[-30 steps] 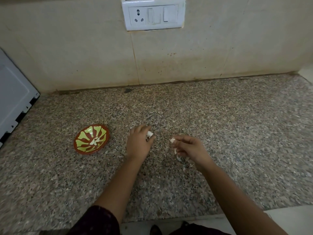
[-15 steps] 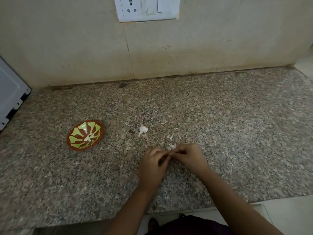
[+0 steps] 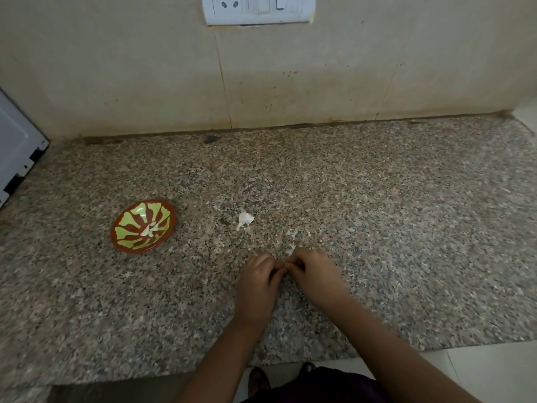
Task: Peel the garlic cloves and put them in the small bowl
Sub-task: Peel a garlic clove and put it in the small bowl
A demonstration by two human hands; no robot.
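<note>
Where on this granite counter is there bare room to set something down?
Bare: the speckled granite counter right of the right hand to its edge, and the back strip along the beige wall. Crowded: from the red and green small bowl past the white garlic piece to the left hand; both pinch a garlic clove.

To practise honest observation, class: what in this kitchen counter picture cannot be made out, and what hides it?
All in the head view:
Whatever the left hand and right hand pinch: hidden by curled fingers.
White pieces in the small bowl: too small to count.
Switch plate: cut by top edge.
White scrap on the counter: too blurred to identify.
</note>
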